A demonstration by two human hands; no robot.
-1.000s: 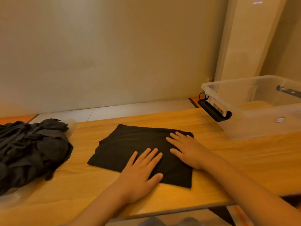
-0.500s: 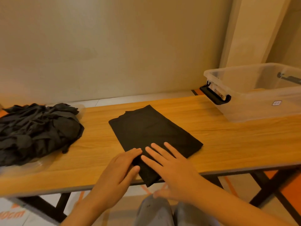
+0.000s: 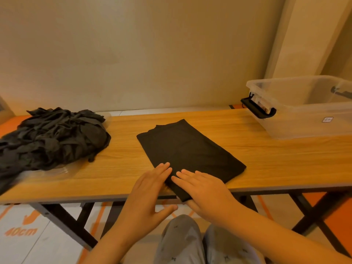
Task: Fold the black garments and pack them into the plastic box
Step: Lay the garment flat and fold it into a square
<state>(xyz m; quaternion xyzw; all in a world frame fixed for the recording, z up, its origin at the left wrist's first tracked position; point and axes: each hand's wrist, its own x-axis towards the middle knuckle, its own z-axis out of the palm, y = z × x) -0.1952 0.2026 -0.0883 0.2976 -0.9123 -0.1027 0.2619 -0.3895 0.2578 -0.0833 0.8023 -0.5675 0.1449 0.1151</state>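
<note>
I see the folded garment [image 3: 190, 153] mid-table [image 3: 276, 164], near corner overhanging the 6 o'clock edge. Left hand [image 3: 146, 195]: fingers straight and together, tips on its edge, thumb splayed. Right hand [image 3: 205, 191]: flat on that corner, fingers together, thumb hidden. Unfolded pile [image 3: 51, 138] at 9, plastic box [image 3: 304, 119] at 2.

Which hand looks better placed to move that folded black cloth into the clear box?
Probably the right hand: it lies flat on the folded garment, and the plastic box stands farther right. The left hand only touches the edge.
</note>
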